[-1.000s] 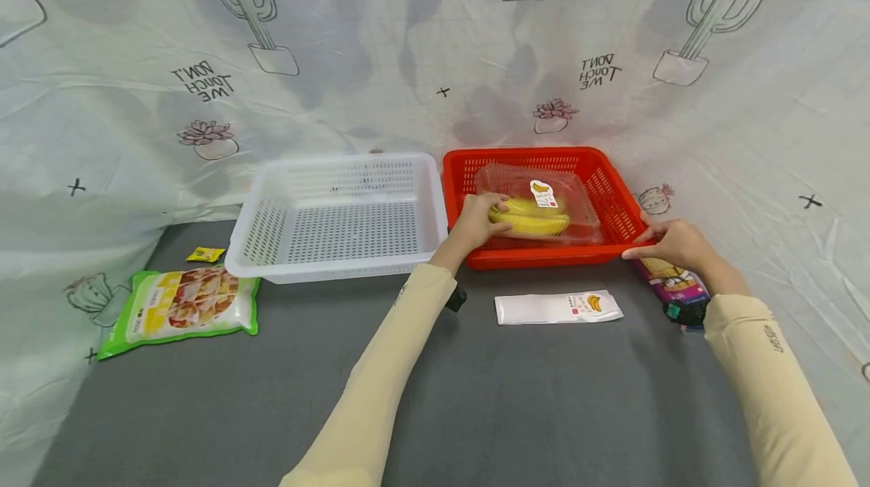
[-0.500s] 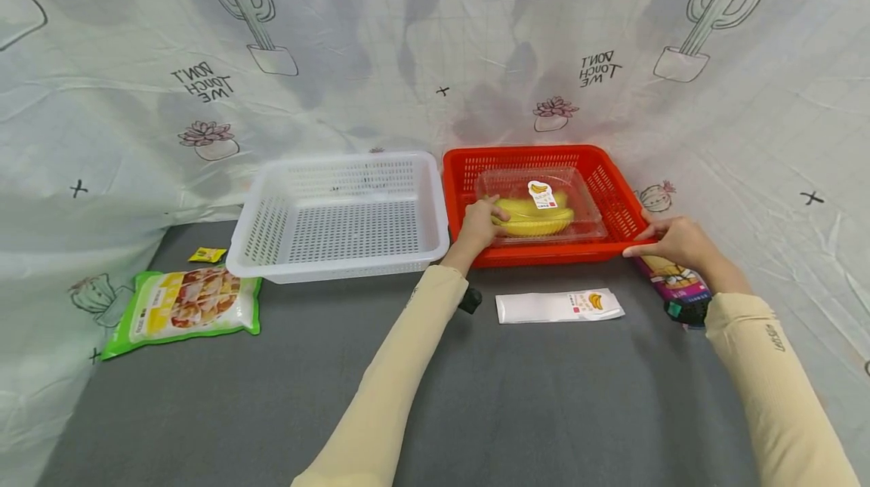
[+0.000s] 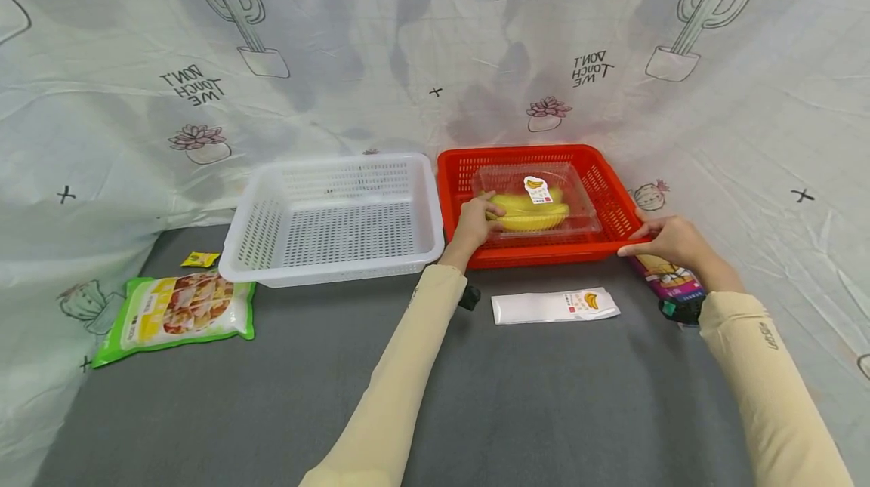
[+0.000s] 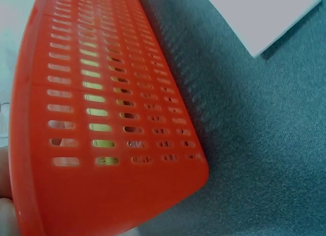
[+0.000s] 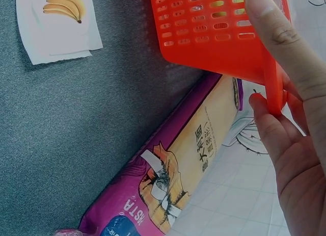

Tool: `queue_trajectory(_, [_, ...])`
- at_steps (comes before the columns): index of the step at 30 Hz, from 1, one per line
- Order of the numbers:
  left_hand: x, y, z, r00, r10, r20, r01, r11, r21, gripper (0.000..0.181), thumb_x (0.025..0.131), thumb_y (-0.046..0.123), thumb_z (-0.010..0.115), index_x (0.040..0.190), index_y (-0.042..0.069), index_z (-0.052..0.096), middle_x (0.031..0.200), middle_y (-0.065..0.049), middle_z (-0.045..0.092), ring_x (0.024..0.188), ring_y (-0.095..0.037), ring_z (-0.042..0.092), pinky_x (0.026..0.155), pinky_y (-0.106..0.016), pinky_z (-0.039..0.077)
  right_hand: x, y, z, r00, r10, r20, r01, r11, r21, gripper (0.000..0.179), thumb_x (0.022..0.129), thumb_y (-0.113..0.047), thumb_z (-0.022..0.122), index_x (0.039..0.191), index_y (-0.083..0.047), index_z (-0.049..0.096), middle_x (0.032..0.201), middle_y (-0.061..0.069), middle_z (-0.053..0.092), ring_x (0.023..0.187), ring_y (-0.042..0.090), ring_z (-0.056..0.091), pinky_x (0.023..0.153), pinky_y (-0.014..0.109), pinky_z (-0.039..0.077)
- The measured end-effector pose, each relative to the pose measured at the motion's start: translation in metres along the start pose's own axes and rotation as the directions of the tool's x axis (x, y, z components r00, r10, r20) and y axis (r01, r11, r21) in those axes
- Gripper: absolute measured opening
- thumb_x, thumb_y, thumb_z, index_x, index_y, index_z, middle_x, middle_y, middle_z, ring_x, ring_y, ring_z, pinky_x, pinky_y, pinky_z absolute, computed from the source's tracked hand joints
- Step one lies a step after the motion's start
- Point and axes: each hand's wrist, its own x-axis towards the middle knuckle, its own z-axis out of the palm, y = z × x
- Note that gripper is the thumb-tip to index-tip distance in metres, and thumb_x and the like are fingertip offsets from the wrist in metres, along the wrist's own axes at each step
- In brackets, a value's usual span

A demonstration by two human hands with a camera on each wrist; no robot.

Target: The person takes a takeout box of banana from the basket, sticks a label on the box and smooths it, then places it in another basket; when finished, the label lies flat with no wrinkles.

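A clear plastic box of bananas point(image 3: 526, 208), with a white banana label on its lid, sits inside the red basket point(image 3: 544, 254). My left hand point(image 3: 474, 221) reaches over the basket's front left corner and holds the box by its left end. In the left wrist view the basket wall point(image 4: 97, 195) hides most of that hand, and yellow shows through the slots. My right hand point(image 3: 669, 238) pinches the basket's front right corner, thumb point(image 5: 262, 4) outside the wall and fingers under the rim. Below it lies a purple pasta packet point(image 5: 168, 159).
A white basket point(image 3: 333, 272) stands left of the red one. In front lies a folded white paper bag point(image 3: 537, 307) with a banana print. At the left are a green-edged food bag point(image 3: 180, 309) and a small yellow packet point(image 3: 200, 259). A printed cloth hangs behind.
My left hand and the banana box have shifted slightly right and the box lies a little flatter in the basket. The right hand stays on the basket corner. The head view has turned slightly.
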Motion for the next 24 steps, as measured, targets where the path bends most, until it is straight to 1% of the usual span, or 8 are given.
queue_trajectory(6, [-0.003,-0.003,-0.005,1.000,-0.002,-0.020,0.002,1.000,-0.015,0.024,0.086,0.000,0.067,0.110,0.001,0.071,0.150,-0.004,0.038,0.139,-0.025,0.031,0.092,-0.027,0.048,0.003,-0.005,0.002,1.000,-0.015,0.001,0.015,1.000,0.004,0.055,0.077,-0.043,0.079,0.100,0.007,0.072,0.146,0.028,0.029,0.096,0.032,0.047,0.054,0.026,0.045])
queue_trajectory(8, [-0.004,-0.002,-0.006,0.999,-0.006,-0.033,0.005,1.000,-0.021,0.024,0.087,-0.001,0.067,0.111,0.001,0.071,0.151,-0.004,0.038,0.135,-0.025,0.039,0.084,-0.024,0.050,0.003,-0.008,0.002,1.000,-0.023,-0.003,0.023,1.000,0.005,0.055,0.077,-0.042,0.079,0.100,0.007,0.072,0.146,0.028,0.030,0.095,0.033,0.047,0.054,0.026,0.045])
queue_trajectory(12, [-0.007,0.002,-0.007,0.998,-0.020,-0.062,0.021,1.000,0.011,0.027,0.087,0.000,0.067,0.113,0.004,0.071,0.151,-0.003,0.036,0.101,-0.021,0.065,0.061,-0.018,0.044,0.003,-0.011,0.003,0.999,-0.036,-0.011,0.037,0.999,0.006,0.055,0.077,-0.041,0.079,0.101,0.008,0.071,0.146,0.028,0.029,0.091,0.031,0.046,0.052,0.025,0.044])
queue_trajectory(14, [-0.010,0.004,-0.008,0.997,-0.019,-0.074,0.022,0.999,0.040,0.029,0.087,0.001,0.068,0.115,0.006,0.070,0.151,-0.003,0.036,0.075,-0.016,0.065,0.054,-0.016,0.039,0.001,-0.011,0.003,0.999,-0.042,-0.012,0.042,0.999,0.004,0.056,0.077,-0.042,0.079,0.101,0.008,0.071,0.146,0.028,0.029,0.088,0.030,0.046,0.052,0.025,0.043])
queue_trajectory(16, [-0.014,0.005,-0.009,0.997,0.001,-0.078,0.005,0.997,0.077,0.031,0.087,0.000,0.068,0.117,0.007,0.070,0.152,-0.005,0.035,0.059,-0.010,0.057,0.048,-0.015,0.035,-0.001,-0.010,0.003,0.999,-0.047,-0.016,0.047,0.999,-0.005,0.056,0.077,-0.042,0.079,0.100,0.008,0.071,0.146,0.028,0.030,0.086,0.029,0.045,0.051,0.025,0.043])
queue_trajectory(20, [-0.025,0.008,-0.018,0.987,0.130,-0.094,-0.124,0.990,0.069,0.030,0.088,-0.001,0.064,0.118,0.006,0.069,0.149,-0.012,0.038,0.043,-0.006,0.037,0.043,-0.015,0.028,-0.005,-0.007,0.003,0.998,-0.052,-0.024,0.052,0.999,-0.002,0.055,0.077,-0.041,0.079,0.100,0.008,0.071,0.145,0.029,0.032,0.085,0.028,0.045,0.051,0.026,0.042])
queue_trajectory(22, [-0.034,0.007,-0.025,0.972,0.216,-0.094,-0.211,0.976,0.056,0.027,0.090,0.000,0.062,0.115,0.004,0.070,0.146,-0.013,0.042,0.041,-0.006,0.028,0.042,-0.017,0.025,-0.007,-0.005,0.003,0.999,-0.050,-0.020,0.050,0.999,0.005,0.055,0.078,-0.041,0.078,0.101,0.008,0.071,0.145,0.029,0.031,0.084,0.027,0.045,0.051,0.026,0.043])
queue_trajectory(24, [-0.046,0.007,-0.034,0.956,0.283,-0.075,-0.280,0.959,0.042,0.024,0.092,0.004,0.062,0.114,0.004,0.071,0.143,-0.013,0.046,0.043,-0.004,0.027,0.045,-0.017,0.026,-0.010,-0.002,0.003,0.999,-0.040,-0.013,0.040,0.999,0.011,0.058,0.078,-0.042,0.078,0.104,0.010,0.069,0.146,0.029,0.030,0.079,0.027,0.044,0.050,0.027,0.042])
